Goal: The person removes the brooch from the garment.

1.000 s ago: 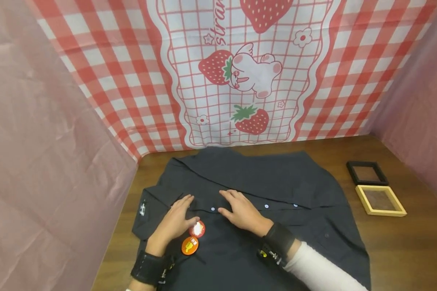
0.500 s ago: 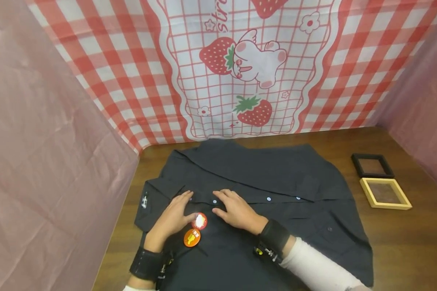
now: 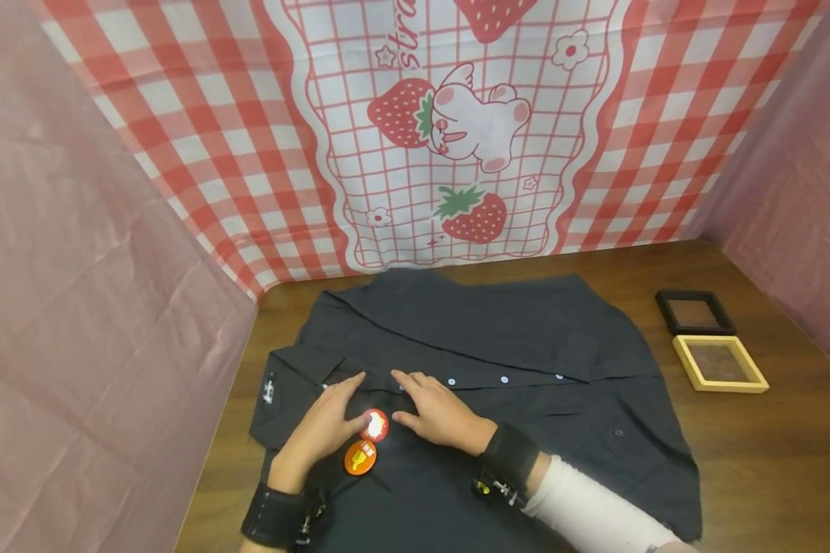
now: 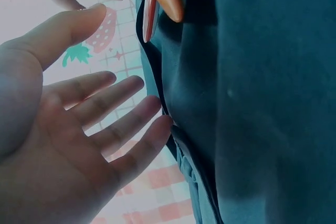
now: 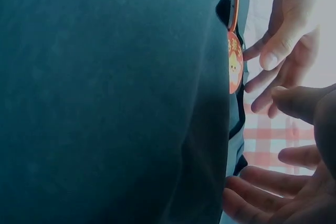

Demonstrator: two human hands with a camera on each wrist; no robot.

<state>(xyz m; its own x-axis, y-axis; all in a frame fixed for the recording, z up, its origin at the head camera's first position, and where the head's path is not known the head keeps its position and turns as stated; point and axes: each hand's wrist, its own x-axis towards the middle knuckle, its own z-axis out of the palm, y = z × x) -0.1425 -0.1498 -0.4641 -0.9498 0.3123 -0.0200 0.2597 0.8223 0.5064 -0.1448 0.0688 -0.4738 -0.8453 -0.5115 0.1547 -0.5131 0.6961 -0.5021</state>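
Note:
A dark button-up shirt (image 3: pixel 484 461) lies spread on the wooden table, its collar toward the left. Two round badges, one red (image 3: pixel 375 425) and one orange (image 3: pixel 360 458), sit on its front near the collar. My left hand (image 3: pixel 321 422) is beside the red badge with fingers spread; in the left wrist view its fingertips (image 4: pixel 165 121) meet the shirt's edge. My right hand (image 3: pixel 437 411) rests at the button placket, fingers extended, and in the right wrist view its lower fingertips (image 5: pixel 231 195) touch the cloth. Neither hand holds anything.
At the right of the table lie a black frame (image 3: pixel 695 312) and a light yellow frame (image 3: pixel 721 363), edges close together. A red-and-white checked strawberry cloth (image 3: pixel 277 169) hangs behind. Pink fabric walls (image 3: pixel 111 307) enclose both sides.
My right hand has shifted left along the placket, closer to the red badge and my left hand. My left hand stays nearly in place. The head view has tilted slightly.

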